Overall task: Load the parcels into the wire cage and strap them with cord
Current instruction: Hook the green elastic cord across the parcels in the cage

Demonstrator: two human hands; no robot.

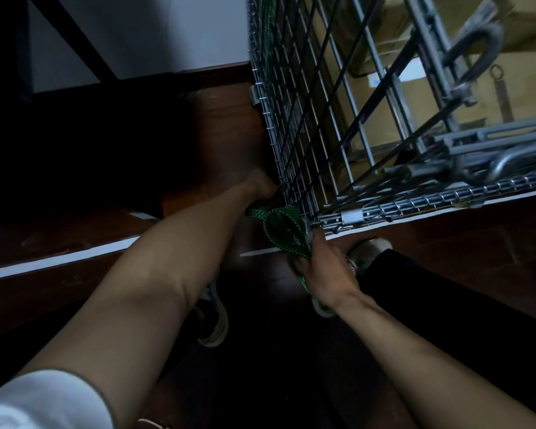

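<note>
The fingers of the right hand [322, 267] were curled around a bundle of green cord [283, 224] with a black pattern, and they held it tight. The loops of the cord rose just above these fingers and touched the lower corner of the wire cage [307, 119]. One strand went further, to the left of the fingers, toward the left hand [262, 185]. This hand was pressed against the cage mesh near the floor. Its fingers were hidden behind the hand and the wires, so I cannot tell if they were together or apart, or if they held the strand.

Beyond both hands, behind the mesh, brown cardboard parcels [381, 128] stood inside the cage, one with a white label. The grid wires were between the fingers and the parcels. Far above the right fingers, metal bars and a U-shaped latch [474, 48] lay on the top edge of the cage.

Just beside the right fingers, to the right, a light shoe [369, 249] and a dark trouser leg [430, 283] were on the floor. Another shoe [214, 323] was below the left forearm. Under everything was a dark red floor [198, 125] with a white line [59, 261], which passed under both arms. A white sleeve [44, 400] covered the left upper arm.
</note>
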